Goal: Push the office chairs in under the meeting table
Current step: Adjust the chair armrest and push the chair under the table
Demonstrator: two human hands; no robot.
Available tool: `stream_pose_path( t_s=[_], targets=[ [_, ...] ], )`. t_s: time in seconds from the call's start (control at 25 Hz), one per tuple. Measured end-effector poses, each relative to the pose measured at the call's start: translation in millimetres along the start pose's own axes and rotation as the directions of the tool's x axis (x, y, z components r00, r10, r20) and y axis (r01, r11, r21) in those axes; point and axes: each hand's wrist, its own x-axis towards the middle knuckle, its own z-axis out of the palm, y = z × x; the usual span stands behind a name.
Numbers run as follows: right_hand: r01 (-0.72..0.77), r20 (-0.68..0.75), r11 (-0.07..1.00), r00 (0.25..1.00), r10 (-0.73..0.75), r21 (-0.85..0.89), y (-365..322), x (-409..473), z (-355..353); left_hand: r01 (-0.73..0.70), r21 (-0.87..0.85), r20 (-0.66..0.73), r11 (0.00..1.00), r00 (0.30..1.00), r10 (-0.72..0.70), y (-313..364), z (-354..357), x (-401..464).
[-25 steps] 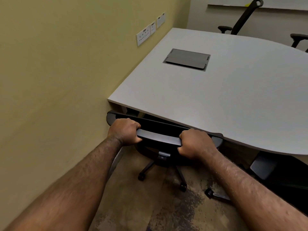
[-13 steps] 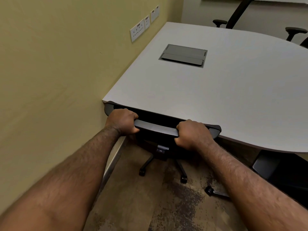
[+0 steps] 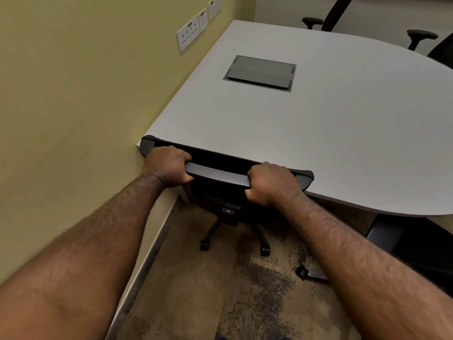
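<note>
A black office chair (image 3: 218,174) stands at the near edge of the white meeting table (image 3: 318,143), its backrest top against the table edge and its seat hidden beneath. My left hand (image 3: 168,165) grips the left part of the backrest's top rail. My right hand (image 3: 270,184) grips the right part. The chair's star base and castors (image 3: 235,236) show on the carpet below.
A yellow wall with sockets (image 3: 193,30) runs close on the left. A grey cable hatch (image 3: 261,73) sits in the tabletop. Another dark chair (image 3: 416,244) is at the right under the table, and two more chairs (image 3: 331,13) stand at the far side.
The chair has rolled forward under the table with both hands on its backrest; the backrest top now meets the table edge.
</note>
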Motion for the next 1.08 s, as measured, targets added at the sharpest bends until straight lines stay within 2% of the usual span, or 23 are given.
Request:
stream_pose_path(
  t_s=[0.56,1.08],
  targets=[
    [0.017,-0.002,1.000,1.000,-0.017,0.004,-9,31,-1,0.007,-0.011,-0.050,1.000,0.999,-0.008,-25,3,20],
    [-0.007,-0.024,0.999,1.000,0.006,-0.032,-8,25,-1,0.018,-0.008,-0.021,1.000,1.000,-0.019,-18,3,17]
  ],
)
